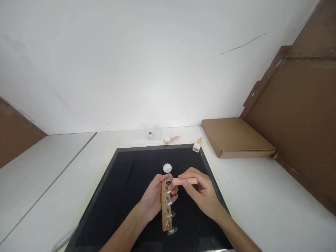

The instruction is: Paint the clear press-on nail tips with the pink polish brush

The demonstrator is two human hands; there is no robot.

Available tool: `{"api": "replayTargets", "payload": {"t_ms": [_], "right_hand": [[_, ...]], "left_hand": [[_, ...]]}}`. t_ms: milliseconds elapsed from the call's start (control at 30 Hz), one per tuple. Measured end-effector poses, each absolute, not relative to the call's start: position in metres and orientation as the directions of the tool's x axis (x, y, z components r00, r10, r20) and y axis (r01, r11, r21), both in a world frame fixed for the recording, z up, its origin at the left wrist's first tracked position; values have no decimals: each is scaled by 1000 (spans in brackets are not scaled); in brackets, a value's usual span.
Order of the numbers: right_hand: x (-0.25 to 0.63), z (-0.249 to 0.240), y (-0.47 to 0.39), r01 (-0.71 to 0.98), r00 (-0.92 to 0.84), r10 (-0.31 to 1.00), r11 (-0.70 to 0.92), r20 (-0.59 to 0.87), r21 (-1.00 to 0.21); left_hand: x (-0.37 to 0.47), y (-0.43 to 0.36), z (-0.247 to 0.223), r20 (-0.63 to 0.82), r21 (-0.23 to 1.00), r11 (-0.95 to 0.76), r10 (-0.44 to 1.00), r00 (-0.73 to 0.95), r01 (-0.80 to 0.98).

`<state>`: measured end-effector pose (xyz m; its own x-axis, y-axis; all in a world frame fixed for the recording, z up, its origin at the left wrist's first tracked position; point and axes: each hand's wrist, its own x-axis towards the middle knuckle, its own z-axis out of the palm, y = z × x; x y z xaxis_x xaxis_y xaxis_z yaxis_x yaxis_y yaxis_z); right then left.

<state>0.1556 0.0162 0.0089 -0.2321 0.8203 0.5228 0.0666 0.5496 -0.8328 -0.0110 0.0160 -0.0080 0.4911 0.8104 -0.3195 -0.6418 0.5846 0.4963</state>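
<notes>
My left hand (153,196) is closed around the upper part of a narrow wooden strip (164,218), which stands out over the black mat. Several clear nail-shaped tips (172,230) sit on round metal mounts along the strip and stick out to its right. Pinched in my right hand (204,194) is a pink-handled brush (185,181), pointing left. Its dark bristles meet or nearly meet the tip at the strip's top end; exact contact cannot be told. A small round white dish (167,168) lies just beyond my left fingers.
Behind the black mat (141,162) lie a clear container (154,134), a white-and-pink bottle (168,140) and another such bottle (196,146) at the mat's corner. A flat cardboard box (236,136) is at the right. A white cable (64,239) lies front left.
</notes>
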Motion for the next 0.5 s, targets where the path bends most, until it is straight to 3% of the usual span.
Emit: {"api": "replayTargets", "payload": {"t_ms": [367, 500], "right_hand": [[154, 4, 19, 10, -67, 858, 510, 509, -860], [154, 2, 19, -46, -98, 885, 453, 456, -890]], "left_hand": [[-13, 14, -6, -257, 530, 566, 817, 517, -632], [-12, 14, -5, -260, 549, 559, 820, 509, -621]]}}
